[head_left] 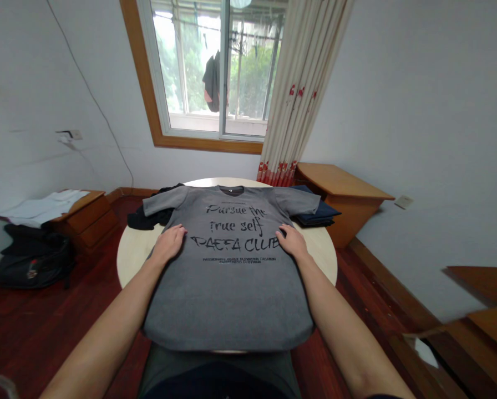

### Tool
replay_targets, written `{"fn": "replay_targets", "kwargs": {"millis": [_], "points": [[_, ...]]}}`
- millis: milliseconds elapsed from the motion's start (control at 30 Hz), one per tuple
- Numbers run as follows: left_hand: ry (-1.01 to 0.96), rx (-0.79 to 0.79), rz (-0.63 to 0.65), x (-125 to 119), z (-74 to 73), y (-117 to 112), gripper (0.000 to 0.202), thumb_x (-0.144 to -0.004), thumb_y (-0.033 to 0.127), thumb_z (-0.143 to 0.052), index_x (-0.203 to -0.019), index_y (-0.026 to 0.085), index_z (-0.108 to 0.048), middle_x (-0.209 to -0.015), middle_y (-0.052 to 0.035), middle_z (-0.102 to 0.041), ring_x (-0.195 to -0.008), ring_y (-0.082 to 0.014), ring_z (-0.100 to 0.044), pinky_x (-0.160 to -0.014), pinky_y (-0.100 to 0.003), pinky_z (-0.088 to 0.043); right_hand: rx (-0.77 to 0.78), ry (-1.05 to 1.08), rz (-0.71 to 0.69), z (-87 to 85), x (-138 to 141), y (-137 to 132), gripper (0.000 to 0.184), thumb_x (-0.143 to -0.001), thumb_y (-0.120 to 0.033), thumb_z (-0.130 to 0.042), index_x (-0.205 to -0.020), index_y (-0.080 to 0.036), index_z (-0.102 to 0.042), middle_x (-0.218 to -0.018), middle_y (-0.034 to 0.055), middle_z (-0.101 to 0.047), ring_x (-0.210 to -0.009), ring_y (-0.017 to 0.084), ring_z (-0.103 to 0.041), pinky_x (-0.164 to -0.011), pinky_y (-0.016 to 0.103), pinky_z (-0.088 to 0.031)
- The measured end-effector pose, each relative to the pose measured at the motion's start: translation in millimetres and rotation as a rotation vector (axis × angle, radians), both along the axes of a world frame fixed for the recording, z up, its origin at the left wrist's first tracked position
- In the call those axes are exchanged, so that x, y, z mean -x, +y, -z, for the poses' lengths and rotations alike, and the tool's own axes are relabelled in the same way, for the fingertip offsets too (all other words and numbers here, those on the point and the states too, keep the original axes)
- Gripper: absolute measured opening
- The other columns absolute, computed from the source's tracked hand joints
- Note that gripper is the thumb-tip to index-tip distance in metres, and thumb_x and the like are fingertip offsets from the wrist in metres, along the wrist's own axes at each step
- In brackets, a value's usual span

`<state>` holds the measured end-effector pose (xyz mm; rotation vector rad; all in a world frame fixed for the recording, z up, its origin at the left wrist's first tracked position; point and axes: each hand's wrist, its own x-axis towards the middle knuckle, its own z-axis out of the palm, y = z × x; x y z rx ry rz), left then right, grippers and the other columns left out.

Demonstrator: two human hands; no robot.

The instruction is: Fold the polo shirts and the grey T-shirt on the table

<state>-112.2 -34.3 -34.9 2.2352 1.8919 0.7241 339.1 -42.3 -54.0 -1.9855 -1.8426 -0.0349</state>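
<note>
A grey T-shirt (pixel 227 277) with black lettering lies spread face up on a round pale table (pixel 134 249), its hem hanging over the near edge. My left hand (pixel 169 242) rests flat on the shirt's left side, fingers stretched out. My right hand (pixel 291 240) lies flat on the shirt's right side, level with the lettering, fingers together and extended. Neither hand holds anything.
A black garment (pixel 148 219) lies at the table's back left and folded dark blue clothes (pixel 317 213) at the back right. A wooden cabinet (pixel 340 197) stands right of the table. A low dresser (pixel 84 216) with white cloth and a dark bag (pixel 32 260) are at the left.
</note>
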Motion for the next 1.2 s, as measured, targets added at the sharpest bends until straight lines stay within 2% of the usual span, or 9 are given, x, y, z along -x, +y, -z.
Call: {"fn": "replay_targets", "kwargs": {"millis": [67,133,233,300,433,633,767,867,1200], "points": [[0.075,-0.097,0.091,-13.3,-6.7,-11.6,0.059,-0.102,0.047,-0.026,-0.126,0.015,-0.069,-0.154,-0.0108,-0.05,-0.143,-0.0257,-0.045,-0.12,-0.041,-0.032,-0.06,0.009,-0.044,-5.2,4.4,-3.8,0.045,-0.096,-0.035,-0.049,-0.133,-0.014,-0.064,-0.144,0.013,-0.059,-0.136,0.026,-0.052,-0.117,0.041,-0.035],[0.151,-0.139,0.278,-29.6,-10.9,-24.2,0.058,-0.102,0.054,-0.032,-0.139,0.02,-0.06,-0.162,-0.0071,-0.037,-0.15,-0.0251,-0.033,-0.124,-0.044,-0.024,-0.12,0.019,-0.147,-9.9,11.5,-9.0,0.048,-0.097,-0.037,-0.048,-0.138,-0.015,-0.06,-0.147,0.0122,-0.056,-0.139,0.025,-0.049,-0.119,0.041,-0.033],[0.253,-0.033,0.526,-49.1,-10.0,-37.2,0.067,-0.098,0.066,-0.038,-0.153,0.029,-0.044,-0.167,-0.0035,-0.025,-0.155,-0.0265,-0.018,-0.125,-0.051,-0.014,-0.061,0.014,-0.327,-12.8,23.9,-16.8,0.058,-0.097,-0.05,-0.05,-0.146,-0.018,-0.054,-0.156,0.0101,-0.046,-0.145,0.025,-0.041,-0.122,0.041,-0.028],[0.298,0.058,0.568,-54.3,-5.7,-39.5,0.076,-0.094,0.073,-0.041,-0.157,0.031,-0.036,-0.168,-0.0044,-0.021,-0.156,-0.0296,-0.013,-0.124,-0.056,-0.01,0.058,-0.006,-0.367,-12.1,30.1,-20.0,0.066,-0.096,-0.058,-0.051,-0.15,-0.02,-0.049,-0.16,0.01,-0.039,-0.149,0.026,-0.035,-0.123,0.044,-0.024],[0.32,0.13,0.553,-52.1,2.4,-36.2,0.076,-0.094,0.075,-0.039,-0.158,0.035,-0.032,-0.167,-0.0053,-0.02,-0.156,-0.0308,-0.013,-0.124,-0.057,-0.007,0.198,-0.038,-0.338,-9.7,33.4,-20.7,0.073,-0.095,-0.066,-0.048,-0.154,-0.022,-0.044,-0.164,0.0101,-0.032,-0.153,0.027,-0.026,-0.125,0.05,-0.016],[0.32,0.103,0.537,-50.8,1.7,-35.7,0.075,-0.095,0.073,-0.038,-0.158,0.035,-0.031,-0.168,-0.0042,-0.02,-0.156,-0.0294,-0.014,-0.124,-0.055,-0.009,0.191,-0.028,-0.335,-8.7,31.9,-18.6,0.076,-0.094,-0.071,-0.045,-0.153,-0.023,-0.044,-0.163,0.0094,-0.034,-0.153,0.027,-0.026,-0.125,0.049,-0.016],[0.297,0.003,0.388,-50.9,1.8,-34.3,0.069,-0.1,0.063,-0.035,-0.159,0.029,-0.031,-0.168,-0.0043,-0.018,-0.156,-0.0284,-0.012,-0.124,-0.055,-0.008,0.115,-0.041,-0.295,-9.4,33.2,-18.7,0.074,-0.094,-0.068,-0.049,-0.151,-0.02,-0.047,-0.162,0.0119,-0.036,-0.151,0.027,-0.03,-0.125,0.047,-0.018],[0.31,0.122,0.305,-50.6,3.9,-31.6,0.069,-0.1,0.063,-0.031,-0.159,0.027,-0.033,-0.167,-0.0056,-0.023,-0.156,-0.0295,-0.016,-0.123,-0.058,-0.012,0.043,-0.061,-0.245,-9.7,33.5,-18.1,0.072,-0.096,-0.064,-0.048,-0.151,-0.018,-0.047,-0.162,0.012,-0.035,-0.153,0.027,-0.027,-0.125,0.047,-0.016],[0.304,0.156,0.257,-46.9,5.8,-26.6,0.073,-0.099,0.065,-0.029,-0.159,0.025,-0.033,-0.167,-0.0068,-0.021,-0.156,-0.0301,-0.014,-0.123,-0.059,-0.011,0.158,-0.031,-0.185,-8.3,32.9,-15.5,0.063,-0.101,-0.055,-0.043,-0.151,-0.016,-0.047,-0.161,0.0128,-0.038,-0.152,0.028,-0.029,-0.124,0.051,-0.019]]}}
